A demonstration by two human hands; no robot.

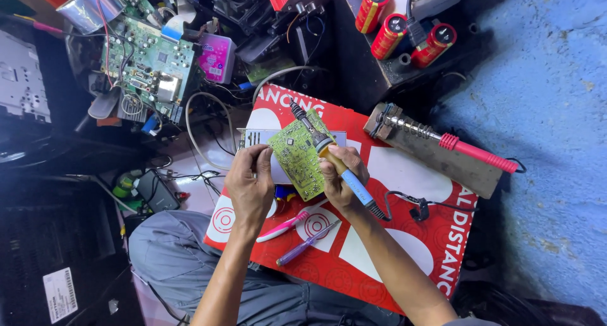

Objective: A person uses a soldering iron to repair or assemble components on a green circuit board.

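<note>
My left hand (250,179) pinches the left edge of a small green circuit board (298,154), which is held tilted above a red and white printed sheet (386,237). My right hand (342,176) touches the board's right edge and grips a soldering iron (334,158) with a yellow and blue handle. Its dark tip points up and left, past the board's top edge. The iron's black cord (414,204) trails to the right across the sheet.
A second soldering iron with a red handle (461,149) rests on a wooden block (430,154). A pink toothbrush (281,227) and a purple pen (305,244) lie on the sheet. A larger green board (148,63), wires and three red capacitors (395,29) crowd the top.
</note>
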